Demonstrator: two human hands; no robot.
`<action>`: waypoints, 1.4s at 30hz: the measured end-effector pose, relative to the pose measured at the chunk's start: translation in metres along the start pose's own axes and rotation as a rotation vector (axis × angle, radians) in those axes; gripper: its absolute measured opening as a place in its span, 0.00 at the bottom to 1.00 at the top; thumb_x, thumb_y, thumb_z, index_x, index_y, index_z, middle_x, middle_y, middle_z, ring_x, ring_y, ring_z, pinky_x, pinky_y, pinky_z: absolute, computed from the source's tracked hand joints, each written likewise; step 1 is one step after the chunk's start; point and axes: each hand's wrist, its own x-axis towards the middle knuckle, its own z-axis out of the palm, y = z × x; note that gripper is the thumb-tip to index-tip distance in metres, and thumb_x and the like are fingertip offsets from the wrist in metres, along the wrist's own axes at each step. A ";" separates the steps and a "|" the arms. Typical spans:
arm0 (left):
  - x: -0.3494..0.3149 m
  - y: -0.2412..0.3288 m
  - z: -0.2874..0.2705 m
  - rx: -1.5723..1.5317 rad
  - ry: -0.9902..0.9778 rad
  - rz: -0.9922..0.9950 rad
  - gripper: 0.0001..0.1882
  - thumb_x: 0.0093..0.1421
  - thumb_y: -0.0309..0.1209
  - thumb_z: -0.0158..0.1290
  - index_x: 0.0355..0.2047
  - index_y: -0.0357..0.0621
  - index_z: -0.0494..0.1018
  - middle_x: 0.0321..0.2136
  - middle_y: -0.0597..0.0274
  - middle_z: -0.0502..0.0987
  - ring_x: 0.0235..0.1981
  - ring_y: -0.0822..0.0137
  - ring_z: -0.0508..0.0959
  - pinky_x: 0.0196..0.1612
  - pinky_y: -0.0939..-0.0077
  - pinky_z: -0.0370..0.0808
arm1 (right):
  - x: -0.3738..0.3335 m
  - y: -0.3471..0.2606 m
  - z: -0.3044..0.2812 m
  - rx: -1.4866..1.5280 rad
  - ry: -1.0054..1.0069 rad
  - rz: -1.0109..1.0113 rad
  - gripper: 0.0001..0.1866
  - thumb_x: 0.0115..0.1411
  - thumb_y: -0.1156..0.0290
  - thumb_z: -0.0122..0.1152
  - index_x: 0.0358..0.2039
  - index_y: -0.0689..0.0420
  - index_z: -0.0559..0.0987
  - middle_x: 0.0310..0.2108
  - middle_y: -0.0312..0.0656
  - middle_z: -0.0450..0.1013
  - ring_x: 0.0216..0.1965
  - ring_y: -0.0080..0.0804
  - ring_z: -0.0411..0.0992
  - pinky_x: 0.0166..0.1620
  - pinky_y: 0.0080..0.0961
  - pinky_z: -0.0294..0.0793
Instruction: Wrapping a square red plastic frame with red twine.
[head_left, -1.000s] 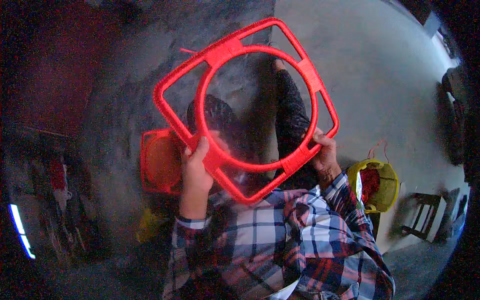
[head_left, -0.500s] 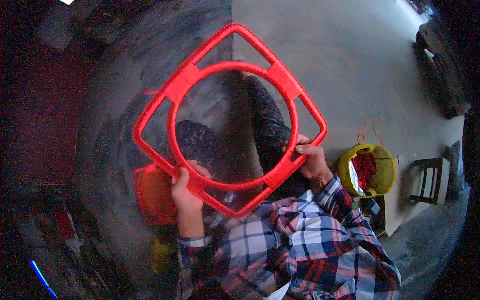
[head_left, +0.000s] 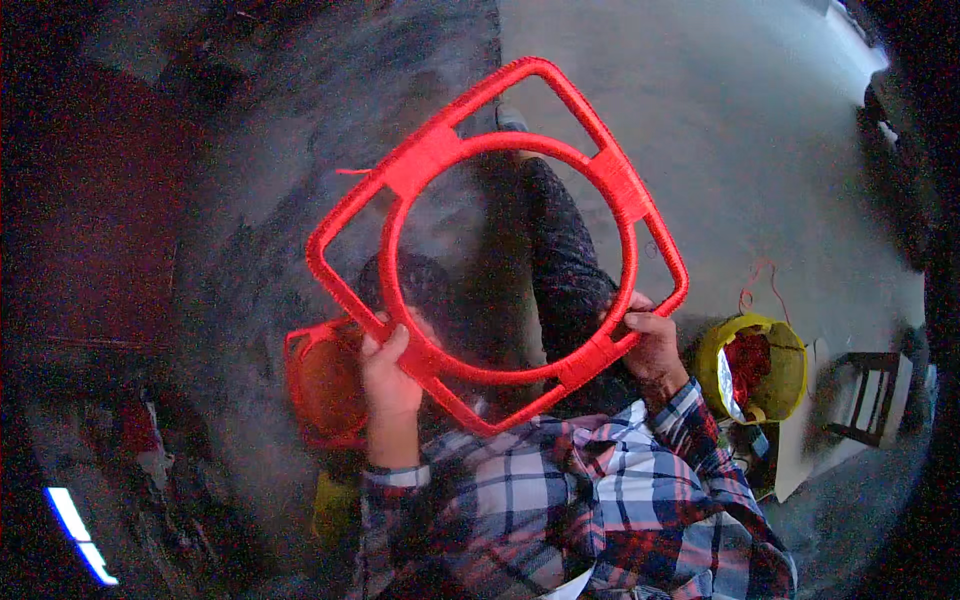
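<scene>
A large red frame (head_left: 422, 162), a ring set inside a rounded square and wrapped all over in red cord, is held up in front of me, one corner pointing away. My left hand (head_left: 392, 385) grips its near left side, thumb on top. On the near right side, my right hand (head_left: 655, 350) pinches the frame between thumb and fingers, the fingers partly hidden beneath. A short loose cord end (head_left: 352, 171) sticks out at the far left side. Through the ring my dark-trousered leg (head_left: 562, 260) shows.
To the right stands a yellow tub (head_left: 792, 370) holding red cord (head_left: 748, 365), with a strand trailing onto the floor. Beyond it are a pale board (head_left: 800, 460) and a dark slatted piece of furniture (head_left: 872, 398). A red basket (head_left: 326, 385) sits beside my left hand.
The frame and both hands have shifted right in the picture, and the frame has turned slightly clockwise. The surroundings have also shifted somewhat right. Both hands keep their hold.
</scene>
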 end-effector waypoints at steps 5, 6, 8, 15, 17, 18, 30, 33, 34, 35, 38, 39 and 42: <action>-0.006 0.004 0.011 0.040 -0.079 0.079 0.12 0.56 0.23 0.52 0.41 0.46 0.68 0.34 0.55 0.75 0.31 0.58 0.77 0.34 0.61 0.76 | 0.008 0.003 -0.013 0.110 -0.039 -0.004 0.17 0.48 0.69 0.56 0.39 0.62 0.74 0.33 0.46 0.76 0.34 0.35 0.74 0.42 0.29 0.75; -0.007 0.004 0.014 0.049 -0.096 0.087 0.12 0.56 0.23 0.52 0.41 0.47 0.69 0.34 0.55 0.75 0.31 0.58 0.77 0.33 0.61 0.77 | 0.008 0.003 -0.017 0.109 -0.045 -0.005 0.17 0.48 0.69 0.56 0.39 0.62 0.74 0.33 0.46 0.76 0.34 0.35 0.74 0.42 0.29 0.75; -0.008 0.005 0.017 0.057 -0.115 0.095 0.12 0.55 0.23 0.52 0.41 0.47 0.69 0.34 0.55 0.75 0.30 0.57 0.77 0.33 0.61 0.77 | 0.005 -0.001 -0.012 0.144 0.005 0.015 0.16 0.49 0.70 0.56 0.39 0.62 0.74 0.31 0.45 0.76 0.32 0.35 0.75 0.40 0.29 0.76; -0.011 -0.003 0.015 0.004 -0.073 0.091 0.12 0.54 0.22 0.53 0.40 0.45 0.69 0.34 0.55 0.75 0.32 0.58 0.77 0.35 0.62 0.76 | 0.002 -0.001 -0.013 0.096 0.058 0.001 0.17 0.47 0.69 0.57 0.38 0.62 0.74 0.31 0.45 0.76 0.30 0.35 0.74 0.37 0.28 0.76; -0.010 -0.004 0.012 0.012 -0.040 0.094 0.12 0.55 0.23 0.53 0.40 0.46 0.68 0.32 0.54 0.75 0.31 0.57 0.76 0.33 0.61 0.77 | 0.002 -0.001 -0.015 0.052 0.004 0.006 0.17 0.47 0.67 0.57 0.37 0.63 0.75 0.34 0.44 0.75 0.34 0.33 0.74 0.41 0.27 0.74; -0.009 -0.004 0.010 0.008 -0.043 0.082 0.12 0.55 0.23 0.53 0.40 0.45 0.68 0.31 0.55 0.75 0.30 0.57 0.76 0.33 0.61 0.76 | 0.002 -0.001 -0.015 0.053 0.006 0.008 0.17 0.47 0.67 0.57 0.37 0.63 0.75 0.34 0.44 0.75 0.34 0.33 0.74 0.41 0.27 0.74; 0.003 -0.015 -0.009 -0.002 0.033 -0.047 0.12 0.54 0.23 0.53 0.40 0.47 0.68 0.36 0.58 0.75 0.35 0.62 0.75 0.35 0.62 0.75 | 0.000 -0.003 -0.002 -0.004 0.005 0.050 0.15 0.49 0.69 0.57 0.37 0.62 0.74 0.35 0.44 0.75 0.36 0.32 0.73 0.43 0.29 0.74; 0.013 -0.016 -0.014 0.052 0.032 -0.108 0.16 0.55 0.24 0.53 0.44 0.46 0.66 0.39 0.58 0.74 0.34 0.64 0.75 0.36 0.65 0.75 | -0.002 -0.007 -0.004 -0.002 -0.021 0.033 0.15 0.50 0.70 0.56 0.39 0.62 0.74 0.35 0.43 0.75 0.37 0.32 0.74 0.44 0.29 0.74; 0.013 -0.018 -0.011 0.057 0.033 -0.112 0.16 0.55 0.24 0.53 0.44 0.46 0.66 0.39 0.58 0.74 0.34 0.64 0.75 0.36 0.65 0.75 | -0.003 -0.007 -0.002 -0.021 -0.033 0.043 0.15 0.50 0.70 0.56 0.39 0.62 0.74 0.36 0.42 0.75 0.37 0.31 0.74 0.44 0.29 0.74; 0.012 -0.019 -0.003 0.181 0.100 -0.043 0.17 0.55 0.25 0.53 0.46 0.45 0.66 0.42 0.57 0.73 0.38 0.61 0.75 0.40 0.64 0.74 | -0.005 -0.012 0.008 -0.013 -0.004 0.052 0.15 0.50 0.70 0.56 0.39 0.61 0.74 0.36 0.42 0.75 0.37 0.31 0.74 0.45 0.28 0.74; 0.010 -0.039 -0.006 0.631 0.239 0.317 0.25 0.55 0.31 0.55 0.52 0.42 0.62 0.47 0.52 0.70 0.46 0.56 0.72 0.48 0.59 0.70 | -0.003 -0.005 0.007 0.015 -0.018 0.052 0.15 0.51 0.69 0.56 0.39 0.61 0.74 0.35 0.42 0.75 0.37 0.30 0.74 0.46 0.28 0.73; 0.008 -0.047 -0.010 0.960 0.307 0.608 0.32 0.54 0.35 0.57 0.56 0.40 0.59 0.50 0.48 0.68 0.50 0.53 0.69 0.51 0.55 0.68 | -0.003 -0.003 0.008 0.011 -0.025 0.061 0.15 0.51 0.69 0.56 0.39 0.61 0.74 0.35 0.42 0.75 0.37 0.30 0.74 0.46 0.28 0.73; -0.027 -0.025 0.033 1.701 -0.103 0.802 0.41 0.48 0.40 0.61 0.59 0.37 0.56 0.55 0.45 0.63 0.59 0.48 0.60 0.61 0.50 0.55 | 0.000 -0.001 0.008 0.051 -0.061 0.070 0.17 0.50 0.67 0.58 0.40 0.61 0.75 0.36 0.42 0.75 0.37 0.30 0.73 0.46 0.28 0.72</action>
